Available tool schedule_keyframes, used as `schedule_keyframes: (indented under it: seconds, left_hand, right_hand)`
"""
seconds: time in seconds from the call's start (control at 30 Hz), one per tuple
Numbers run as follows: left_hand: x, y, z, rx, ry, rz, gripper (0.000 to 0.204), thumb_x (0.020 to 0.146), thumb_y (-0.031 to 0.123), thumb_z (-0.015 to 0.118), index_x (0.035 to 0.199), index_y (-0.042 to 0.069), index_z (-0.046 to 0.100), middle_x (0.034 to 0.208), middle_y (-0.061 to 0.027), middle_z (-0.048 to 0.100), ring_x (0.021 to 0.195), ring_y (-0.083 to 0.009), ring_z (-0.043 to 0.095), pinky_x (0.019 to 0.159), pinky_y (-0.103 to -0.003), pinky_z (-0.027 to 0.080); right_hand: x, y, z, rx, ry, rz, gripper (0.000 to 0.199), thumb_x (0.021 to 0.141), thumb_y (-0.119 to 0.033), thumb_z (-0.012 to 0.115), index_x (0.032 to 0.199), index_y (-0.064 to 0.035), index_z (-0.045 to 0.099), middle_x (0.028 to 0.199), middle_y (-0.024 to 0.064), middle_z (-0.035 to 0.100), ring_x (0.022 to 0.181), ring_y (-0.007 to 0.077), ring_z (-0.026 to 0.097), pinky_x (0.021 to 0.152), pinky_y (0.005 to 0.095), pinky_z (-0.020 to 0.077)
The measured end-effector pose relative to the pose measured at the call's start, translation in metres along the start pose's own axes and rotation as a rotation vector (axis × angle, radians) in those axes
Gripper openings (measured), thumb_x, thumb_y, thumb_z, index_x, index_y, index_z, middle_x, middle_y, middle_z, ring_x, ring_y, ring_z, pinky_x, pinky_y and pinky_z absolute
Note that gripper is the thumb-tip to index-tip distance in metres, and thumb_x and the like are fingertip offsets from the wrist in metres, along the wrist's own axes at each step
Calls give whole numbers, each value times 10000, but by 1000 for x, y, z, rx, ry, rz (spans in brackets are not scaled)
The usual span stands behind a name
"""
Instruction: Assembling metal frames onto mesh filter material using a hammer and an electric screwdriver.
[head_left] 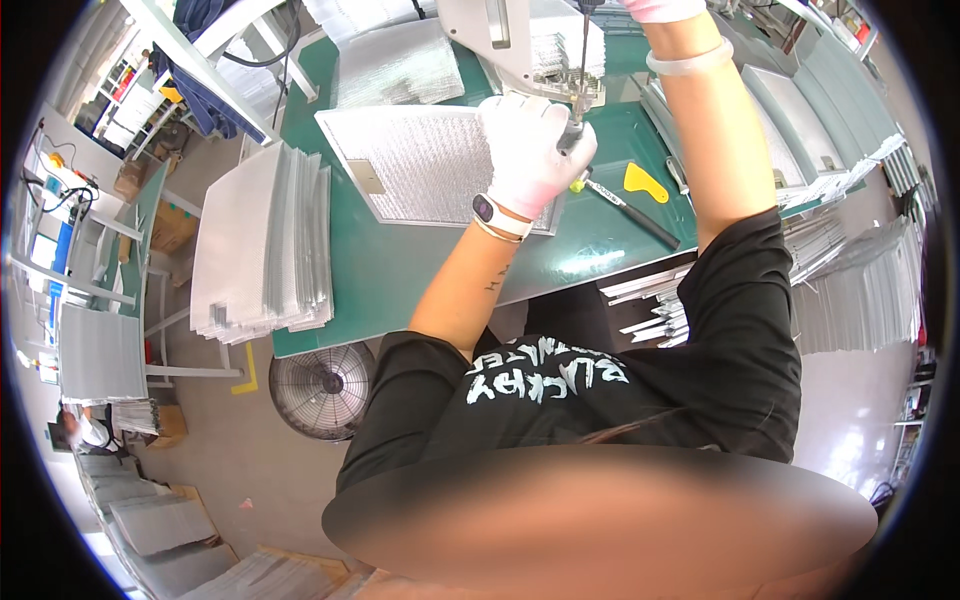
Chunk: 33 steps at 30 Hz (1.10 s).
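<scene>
My left hand (530, 150), in a white glove, is curled over the far right part of a silvery textured panel (420, 160) that lies on the green table. Its thumb and fingers close around a small dark part at the lower end of a thin vertical rod (584, 60); what that part is, I cannot make out. Raised to the top edge, my gloved right hand (665, 8) is cut off by the picture and its fingers are hidden. A white machine housing (493, 35) stands just beyond my left hand.
A yellow scraper (645, 183) and a black-handled tool (640, 218) lie on the green table (390, 270) beside the panel. Stacked panels (265, 240) stand at the table's left end, with more (800, 140) at right. A round floor fan (325, 390) sits below the table's left corner.
</scene>
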<state>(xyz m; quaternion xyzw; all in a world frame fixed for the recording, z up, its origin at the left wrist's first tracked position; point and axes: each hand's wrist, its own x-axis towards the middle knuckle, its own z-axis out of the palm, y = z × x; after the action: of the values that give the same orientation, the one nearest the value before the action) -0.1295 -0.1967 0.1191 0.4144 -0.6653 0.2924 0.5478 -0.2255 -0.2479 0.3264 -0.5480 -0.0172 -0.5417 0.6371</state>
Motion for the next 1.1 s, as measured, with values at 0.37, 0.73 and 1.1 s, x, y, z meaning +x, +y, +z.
schedule_keyframes:
  seconds: [0.37,0.73,1.1]
  left_hand:
    - [-5,-4,0,-53,-50,-19,186,644,229,741,678,160,572,696,-16,536,716,-245,514,717,-411,355]
    - [-12,-5,-2,-102,-168,-92,165,653,249,755,700,177,615,728,24,613,712,-214,552,714,-411,337]
    - [-20,3,-13,-285,-239,-175,199,691,254,751,853,153,700,808,10,652,777,-211,623,733,-383,472]
  right_hand:
    - [16,5,-12,376,-73,273,133,926,-226,607,936,-94,620,703,-14,593,566,87,551,506,202,447]
    - [-12,44,-22,127,-134,23,193,938,-247,586,1071,-109,574,698,5,565,528,84,494,481,209,410]
    - [-16,52,-3,272,-440,39,414,933,-285,581,1222,3,514,651,13,461,452,63,388,397,175,284]
